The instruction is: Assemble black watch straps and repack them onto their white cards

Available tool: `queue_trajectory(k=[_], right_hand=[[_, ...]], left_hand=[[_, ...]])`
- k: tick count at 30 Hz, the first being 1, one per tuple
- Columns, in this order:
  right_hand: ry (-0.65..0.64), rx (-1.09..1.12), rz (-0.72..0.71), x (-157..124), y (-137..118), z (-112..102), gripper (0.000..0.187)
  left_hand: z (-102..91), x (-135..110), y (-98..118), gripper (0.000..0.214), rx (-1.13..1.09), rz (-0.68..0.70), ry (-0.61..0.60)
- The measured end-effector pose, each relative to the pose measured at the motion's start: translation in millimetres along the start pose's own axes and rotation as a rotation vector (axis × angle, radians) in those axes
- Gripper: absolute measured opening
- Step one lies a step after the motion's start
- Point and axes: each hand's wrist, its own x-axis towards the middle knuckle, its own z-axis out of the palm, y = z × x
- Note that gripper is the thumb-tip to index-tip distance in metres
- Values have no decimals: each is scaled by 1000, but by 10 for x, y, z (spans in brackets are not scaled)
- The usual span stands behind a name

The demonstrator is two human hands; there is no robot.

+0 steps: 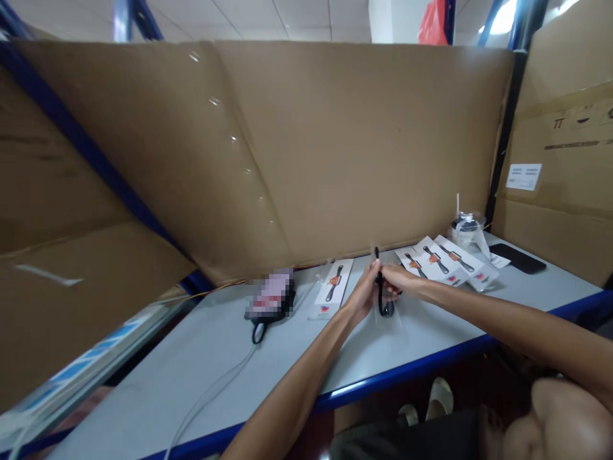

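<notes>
In front of me, above the grey tabletop, both hands hold a slim black-handled tool [382, 300] in what looks like a clear plastic bag. Its exact kind does not show. My left hand [364, 289] is closed on its left side, and my right hand [395, 278] closes on it from the right, the fingers partly hidden. Left of my hands lies a white printed card [334, 287] picturing a black tool, with clear plastic around it. Several similar cards [438, 260] in clear sleeves overlap to the right.
A blurred pink-and-black device [271, 297] with a cable lies to the left on the table [211, 358]. A black phone [518, 257] and a lidded cup with a straw [465, 231] are at the right. A cardboard panel [354, 147] stands behind; a cardboard box [560, 211] stands right.
</notes>
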Motion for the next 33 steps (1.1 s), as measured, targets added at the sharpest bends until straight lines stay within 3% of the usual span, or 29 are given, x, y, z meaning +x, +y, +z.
queue_trajectory(k=[4,8,11,15,18,21,23,26,28,33], right_hand=[[52,209,57,50,93,-11,37],[162,374,100,42,56,-75,36],[172,434,47,-19,-9,-157,38],[108,431,32,-147,-37,-244,42],[93,416,42,-226,-23,-277,42],[107,384,52,-260,-8,-298,39],[116,373,50,-264,0,-307,37],[102,358,43,-262,17,-309,34],[95,347,45,-264,34,-306,33],[73,323,45,-275,97,-316,33]], left_hand=[[-73,36,36,53,62,-42,-44],[-267,95,177,57,208,-113,45],[-484,81,434,59,481,-27,144],[-854,-11,942,41,813,112,360],[-1186,-63,1284,42,1039,94,508],[-1498,-32,1452,37,1237,9,656],[-1646,42,1458,35,1358,-61,704],[-1747,188,1364,24,1505,-133,675],[-1750,266,1269,20,1565,-162,643],[-1695,319,1042,35,1706,-223,616]])
